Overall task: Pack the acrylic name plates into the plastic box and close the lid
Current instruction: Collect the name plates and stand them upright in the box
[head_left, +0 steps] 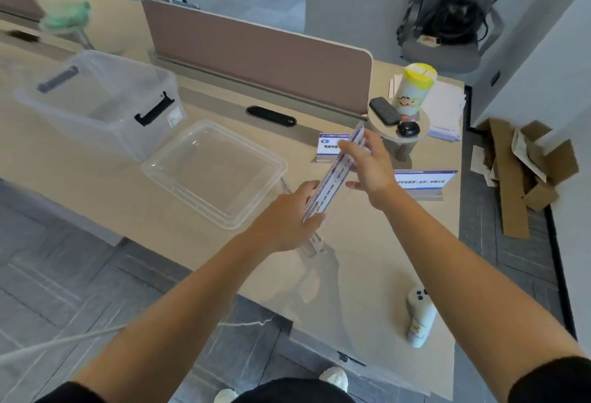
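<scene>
A clear plastic box (105, 99) is seen open at 10 o'clock on the tabletop (144, 211); its walls are blurred, so its contents cannot be told. Its lid (214, 172) is laid just beside it, toward 4 o'clock. At the centre a name plate (332, 179) is held tilted above the tabletop. Its near end is pinched by the left grip (287, 220) and its far end is clasped by the right grip (367, 169). A second name plate (327, 147) at 1 o'clock is partly hidden behind the right grip. A third name plate (425, 180) at 3 o'clock is cut off by the right wrist. Their print is too small to be read.

Beige desk (134, 211), pink divider (262, 51), grey tiled floor (57, 274).
</scene>
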